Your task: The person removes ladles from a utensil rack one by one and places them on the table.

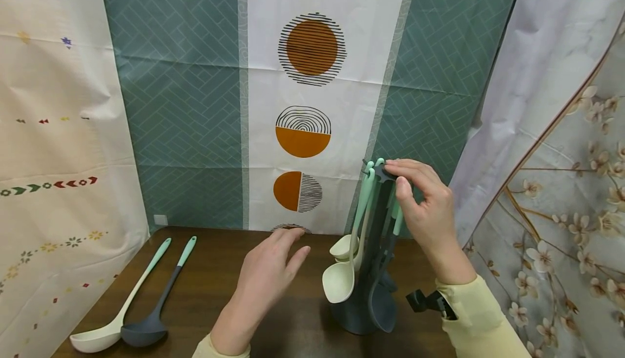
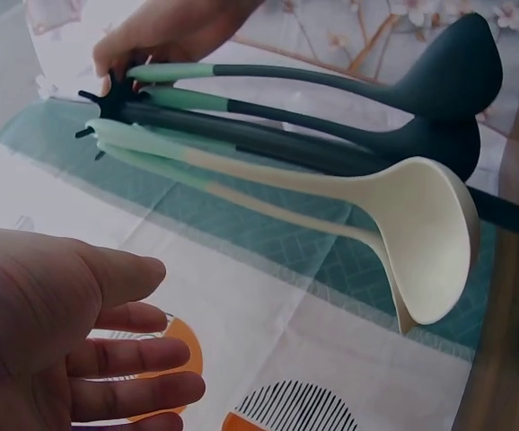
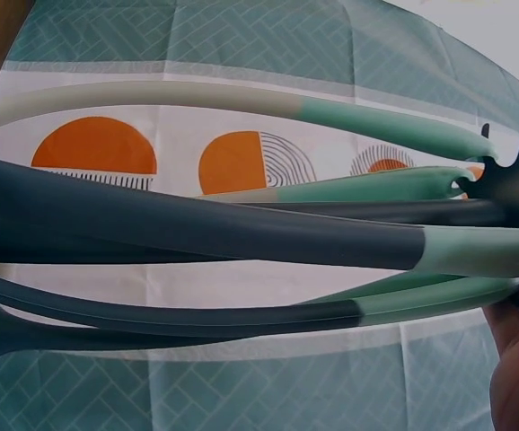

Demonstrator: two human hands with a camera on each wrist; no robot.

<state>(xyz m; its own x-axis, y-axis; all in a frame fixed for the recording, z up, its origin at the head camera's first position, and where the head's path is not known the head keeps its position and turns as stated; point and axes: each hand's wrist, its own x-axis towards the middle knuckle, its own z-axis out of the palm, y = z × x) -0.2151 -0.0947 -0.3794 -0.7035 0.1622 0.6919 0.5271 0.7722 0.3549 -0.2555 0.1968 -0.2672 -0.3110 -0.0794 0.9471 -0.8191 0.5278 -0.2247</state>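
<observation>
Your right hand (image 1: 426, 203) touches the rack's (image 1: 376, 233) top, maybe to steady it; I can't tell if it pinches. Your left hand (image 1: 270, 263) is loosely spread, empty.

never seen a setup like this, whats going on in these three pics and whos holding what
No machine here: a person's bare left hand and right hand are the grip. One picture is from a head camera looking forward and down; the others are from wrist cameras, so things look sideways there. On the brown table lie a pale ladle and a dark ladle; to their right, more pale and dark utensils hang from a dark stand. The left hand is open and holds nothing. The right hand is at the stand's top; whether it holds it or just touches is hard to tell.
</observation>
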